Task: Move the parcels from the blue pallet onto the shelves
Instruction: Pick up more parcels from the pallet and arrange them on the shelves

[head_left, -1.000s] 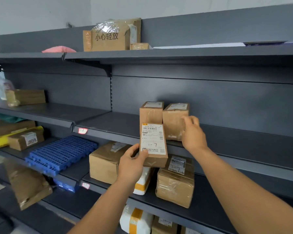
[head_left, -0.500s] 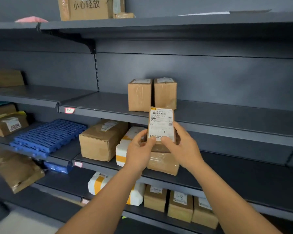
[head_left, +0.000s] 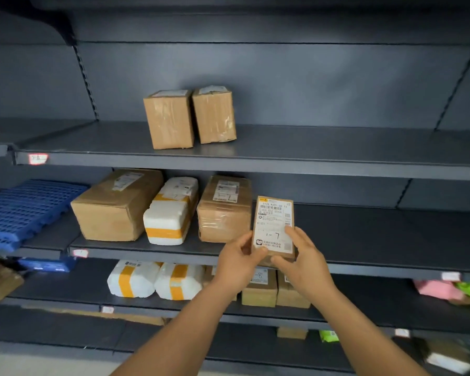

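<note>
A small brown parcel (head_left: 274, 223) with a white label marked "1-7" is held upright between both hands at the front edge of the middle shelf (head_left: 377, 240). My left hand (head_left: 238, 260) grips its lower left side and my right hand (head_left: 300, 253) grips its lower right side. It hangs just right of a taped brown box (head_left: 224, 213), also marked "1-7", on that shelf. A blue pallet (head_left: 25, 210) lies on the shelf at the far left.
Two brown boxes (head_left: 189, 118) stand on the upper shelf. A large brown box (head_left: 114, 204) and a white foam box (head_left: 171, 213) share the middle shelf. White foam parcels (head_left: 155, 280) and small boxes sit on the lower shelf; pink and green packets (head_left: 451, 290) lie at right.
The view has tilted down the shelves. The parcel came down from the upper shelf's level to the middle shelf's front edge, and my right hand joined my left on it.
</note>
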